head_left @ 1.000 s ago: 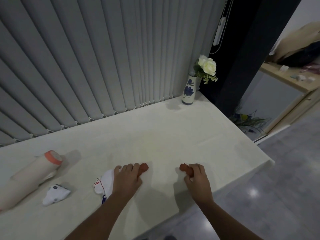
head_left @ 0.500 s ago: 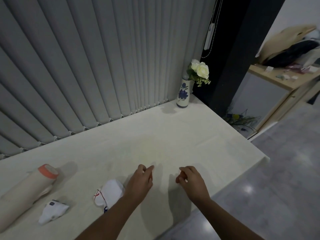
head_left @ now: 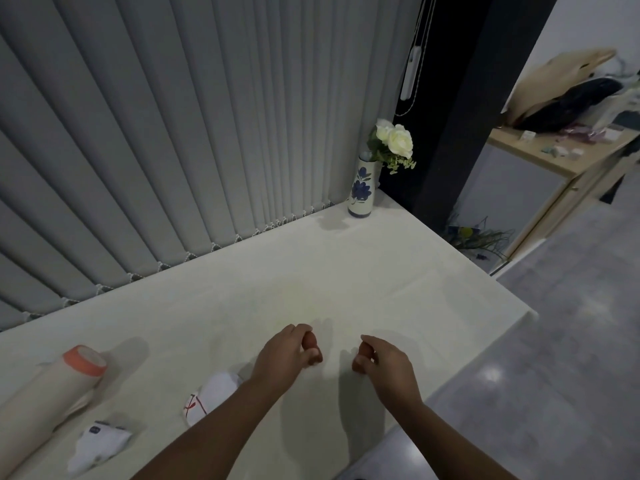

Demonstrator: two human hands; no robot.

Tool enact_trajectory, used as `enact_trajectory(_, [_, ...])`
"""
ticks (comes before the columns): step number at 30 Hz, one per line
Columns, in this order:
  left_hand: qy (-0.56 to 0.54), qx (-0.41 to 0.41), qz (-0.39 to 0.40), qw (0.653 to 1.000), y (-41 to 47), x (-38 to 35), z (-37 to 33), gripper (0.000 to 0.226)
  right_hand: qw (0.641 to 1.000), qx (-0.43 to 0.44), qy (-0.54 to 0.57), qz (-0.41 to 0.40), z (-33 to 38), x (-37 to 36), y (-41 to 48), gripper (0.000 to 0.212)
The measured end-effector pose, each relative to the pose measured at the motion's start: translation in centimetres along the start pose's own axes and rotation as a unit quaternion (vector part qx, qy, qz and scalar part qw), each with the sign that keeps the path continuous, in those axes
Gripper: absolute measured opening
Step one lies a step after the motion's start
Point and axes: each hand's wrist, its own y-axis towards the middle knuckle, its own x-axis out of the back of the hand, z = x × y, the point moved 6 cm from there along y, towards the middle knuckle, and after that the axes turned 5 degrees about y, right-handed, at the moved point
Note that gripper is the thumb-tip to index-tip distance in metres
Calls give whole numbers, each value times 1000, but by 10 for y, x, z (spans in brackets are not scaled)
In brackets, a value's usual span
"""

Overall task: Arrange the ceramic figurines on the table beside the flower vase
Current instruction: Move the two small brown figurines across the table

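Note:
My left hand (head_left: 284, 355) is closed around a small reddish-brown figurine (head_left: 310, 340), only partly visible between the fingers. My right hand (head_left: 386, 363) grips a second reddish-brown figurine (head_left: 363, 351) in the same way. Both hands hover just above the near part of the white table (head_left: 311, 282). The flower vase (head_left: 361, 188), white with a blue flower pattern and white roses, stands at the table's far right corner, well away from both hands.
A beige roll with an orange end (head_left: 52, 393) lies at the left. A white packet (head_left: 98, 445) and a crumpled white cloth (head_left: 211, 396) lie near my left forearm. Vertical blinds (head_left: 173, 133) back the table. The table's right edge drops to a grey floor.
Both hands have lifted off the table with the figurines and moved slightly forward and closer together. The view has tilted a little.

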Motion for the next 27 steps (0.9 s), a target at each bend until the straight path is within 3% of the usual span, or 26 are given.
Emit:
enact_trajectory(8, [-26,-19,-4,999,35,10,-34,23,998,-11,57,-27,1,36,44,26])
enact_trajectory(18, [-52,6,4,999,97,-15,-77,24,1000,-24,-11,14,-22,59,108,21])
enact_trajectory(27, [-35,19,11,999,112,-42,-92,29,998,14,-49,45,-34,56,118,18])
